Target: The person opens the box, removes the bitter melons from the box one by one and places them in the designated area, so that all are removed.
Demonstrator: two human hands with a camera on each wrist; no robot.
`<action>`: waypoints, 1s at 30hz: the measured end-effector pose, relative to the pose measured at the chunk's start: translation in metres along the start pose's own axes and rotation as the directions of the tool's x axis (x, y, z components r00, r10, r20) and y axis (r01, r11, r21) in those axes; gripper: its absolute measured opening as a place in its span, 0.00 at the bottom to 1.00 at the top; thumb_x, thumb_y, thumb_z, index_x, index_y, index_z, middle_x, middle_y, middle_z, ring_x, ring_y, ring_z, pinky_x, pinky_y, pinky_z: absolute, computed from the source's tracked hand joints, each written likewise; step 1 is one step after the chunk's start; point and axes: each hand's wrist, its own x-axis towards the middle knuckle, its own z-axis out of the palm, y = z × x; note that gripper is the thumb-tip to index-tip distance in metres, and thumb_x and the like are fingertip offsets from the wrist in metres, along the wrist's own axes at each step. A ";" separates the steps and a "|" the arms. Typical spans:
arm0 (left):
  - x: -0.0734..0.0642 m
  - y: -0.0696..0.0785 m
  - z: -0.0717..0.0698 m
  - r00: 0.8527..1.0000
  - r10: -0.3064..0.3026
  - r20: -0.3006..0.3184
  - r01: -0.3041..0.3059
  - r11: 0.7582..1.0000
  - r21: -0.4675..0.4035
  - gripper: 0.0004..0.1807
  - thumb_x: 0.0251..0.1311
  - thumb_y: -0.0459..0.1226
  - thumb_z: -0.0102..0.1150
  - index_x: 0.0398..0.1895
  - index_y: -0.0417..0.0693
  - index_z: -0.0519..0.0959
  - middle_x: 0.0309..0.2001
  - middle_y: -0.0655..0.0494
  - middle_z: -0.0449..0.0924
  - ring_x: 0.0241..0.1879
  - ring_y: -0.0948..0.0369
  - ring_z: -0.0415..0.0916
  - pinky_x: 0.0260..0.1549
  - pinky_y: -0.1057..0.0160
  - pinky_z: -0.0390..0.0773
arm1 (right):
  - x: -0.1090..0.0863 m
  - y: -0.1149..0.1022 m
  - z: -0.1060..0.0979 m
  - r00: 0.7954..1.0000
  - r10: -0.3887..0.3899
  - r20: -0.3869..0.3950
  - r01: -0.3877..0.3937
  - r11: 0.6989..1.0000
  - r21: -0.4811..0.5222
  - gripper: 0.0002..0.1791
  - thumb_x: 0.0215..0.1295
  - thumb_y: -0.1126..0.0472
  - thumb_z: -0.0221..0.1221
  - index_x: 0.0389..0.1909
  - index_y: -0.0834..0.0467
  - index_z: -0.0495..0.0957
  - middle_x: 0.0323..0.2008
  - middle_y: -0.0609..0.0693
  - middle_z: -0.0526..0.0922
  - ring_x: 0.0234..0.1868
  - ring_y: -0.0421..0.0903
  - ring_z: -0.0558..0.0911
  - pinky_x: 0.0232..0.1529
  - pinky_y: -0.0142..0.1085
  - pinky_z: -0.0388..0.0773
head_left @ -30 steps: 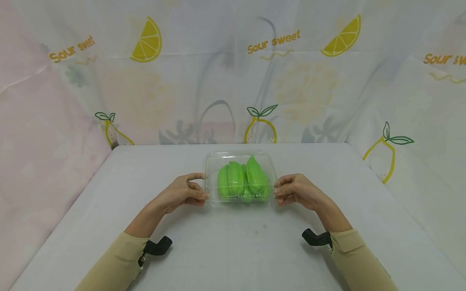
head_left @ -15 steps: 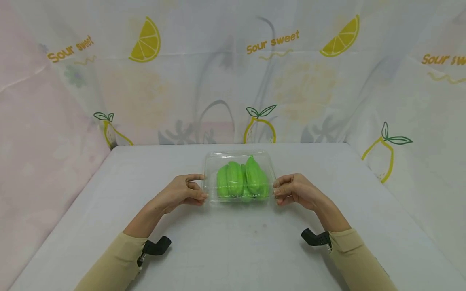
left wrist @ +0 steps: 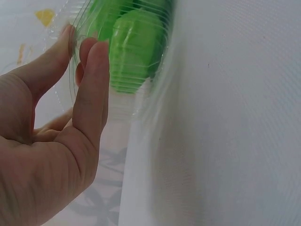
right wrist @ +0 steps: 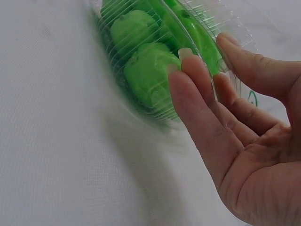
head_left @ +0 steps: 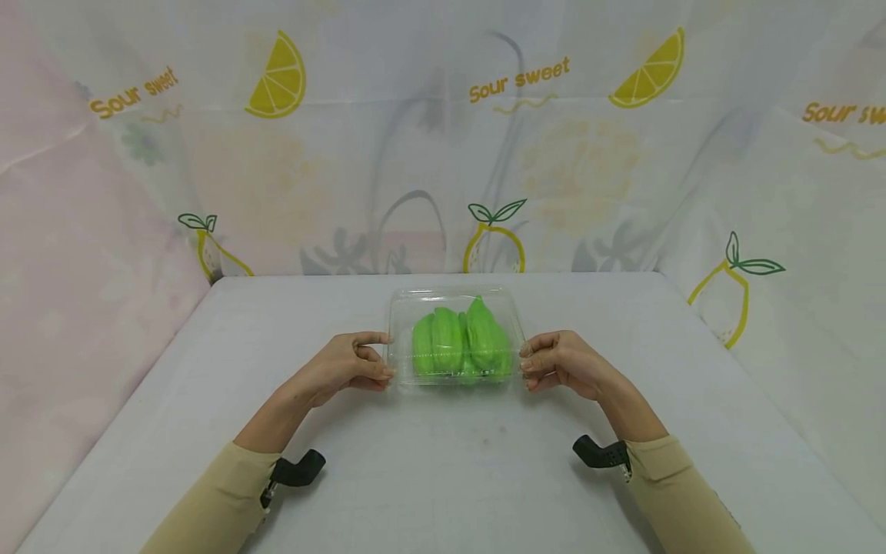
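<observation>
A clear plastic clamshell box (head_left: 453, 378) with its lid down sits toward the back middle of the white table. Inside lie several bright green, ridged, elongated fruits or vegetables (head_left: 447, 338) with tapered tips. My left hand (head_left: 349, 362) pinches the box's left rim between thumb and fingers. On the opposite side, my right hand (head_left: 564, 363) pinches the right rim. In the left wrist view, the thumb lies on one face of the rim flange and the fingers (left wrist: 91, 89) on the other. The right wrist view shows the same pinch, with fingertips beside the ridged wall.
The white table (head_left: 457, 477) reaches to a back edge just behind the box. A printed curtain (head_left: 415, 154) with lemon drawings hangs behind and at both sides. Black wrist camera mounts (head_left: 301, 468) stick out inward from both beige sleeves (head_left: 221, 500).
</observation>
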 end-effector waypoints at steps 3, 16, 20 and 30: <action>-0.001 0.001 0.000 1.000 -0.004 -0.008 0.004 1.000 0.000 0.40 0.58 0.31 0.68 0.72 0.35 0.60 0.35 0.51 0.83 0.37 0.54 0.86 0.44 0.55 0.88 | 0.000 0.000 0.000 1.000 -0.002 0.002 0.002 1.000 0.001 0.19 0.62 0.68 0.62 0.50 0.74 0.71 0.24 0.48 0.83 0.25 0.44 0.85 0.37 0.40 0.88; -0.003 0.003 0.001 1.000 -0.001 -0.026 0.002 1.000 0.027 0.38 0.57 0.33 0.69 0.70 0.34 0.64 0.35 0.52 0.83 0.35 0.56 0.86 0.44 0.55 0.87 | -0.001 -0.002 0.000 1.000 0.002 -0.001 -0.002 1.000 0.000 0.20 0.61 0.68 0.63 0.50 0.74 0.71 0.24 0.49 0.83 0.25 0.44 0.85 0.37 0.40 0.88; -0.003 0.002 0.001 1.000 0.000 -0.026 0.001 1.000 0.030 0.38 0.57 0.33 0.70 0.70 0.33 0.64 0.34 0.53 0.83 0.35 0.57 0.86 0.44 0.56 0.87 | -0.001 -0.001 0.000 1.000 -0.002 0.003 0.002 1.000 -0.004 0.21 0.62 0.68 0.63 0.51 0.75 0.70 0.25 0.49 0.83 0.25 0.44 0.86 0.37 0.40 0.88; -0.004 0.002 0.002 1.000 0.008 -0.028 -0.008 1.000 0.023 0.36 0.58 0.32 0.69 0.68 0.30 0.65 0.34 0.53 0.83 0.35 0.59 0.86 0.44 0.58 0.87 | -0.001 0.000 0.000 1.000 -0.004 -0.001 0.004 1.000 -0.009 0.21 0.62 0.68 0.62 0.51 0.76 0.70 0.25 0.48 0.83 0.25 0.44 0.86 0.38 0.41 0.88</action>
